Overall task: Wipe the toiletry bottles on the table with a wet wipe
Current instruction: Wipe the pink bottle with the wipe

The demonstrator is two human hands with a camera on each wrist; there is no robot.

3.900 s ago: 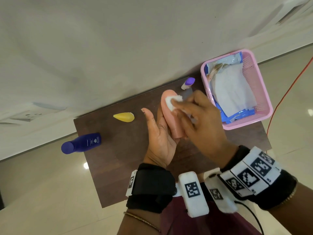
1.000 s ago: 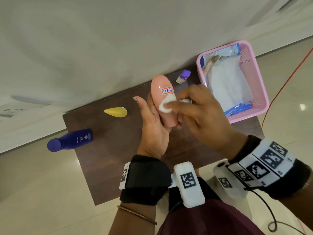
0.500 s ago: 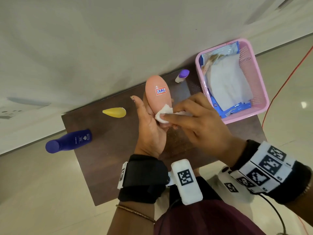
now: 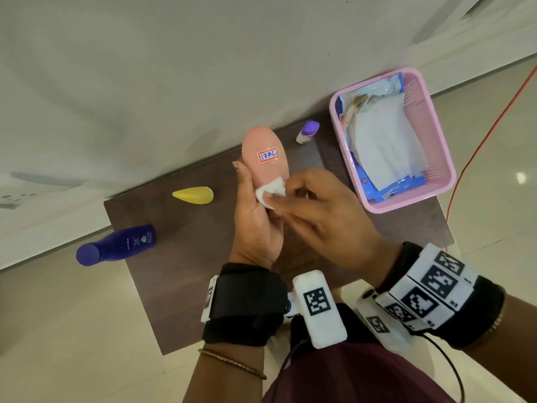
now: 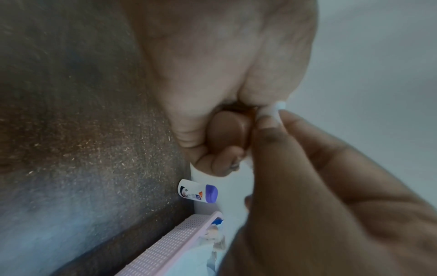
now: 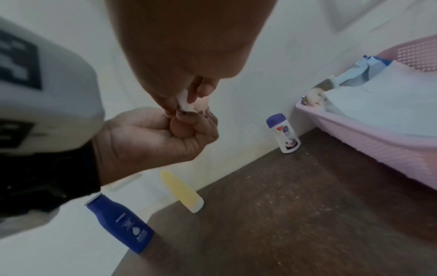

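A pink bottle [image 4: 265, 158] with a small handwritten label stood lifted above the surface [image 4: 203, 271], a crumpled white wet wipe [image 4: 270, 193] pressed against its lower side. A dark blue bottle [image 4: 116, 245] stood at the surface's left edge, a yellow bottle [image 4: 194, 195] and a small purple-capped white bottle [image 4: 307, 132] along its far edge.

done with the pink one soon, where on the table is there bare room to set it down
Bare wood lies between the yellow bottle and the blue bottle, and along the near edge of the table. It is crowded at the far right, by the small white bottle and pink basket.
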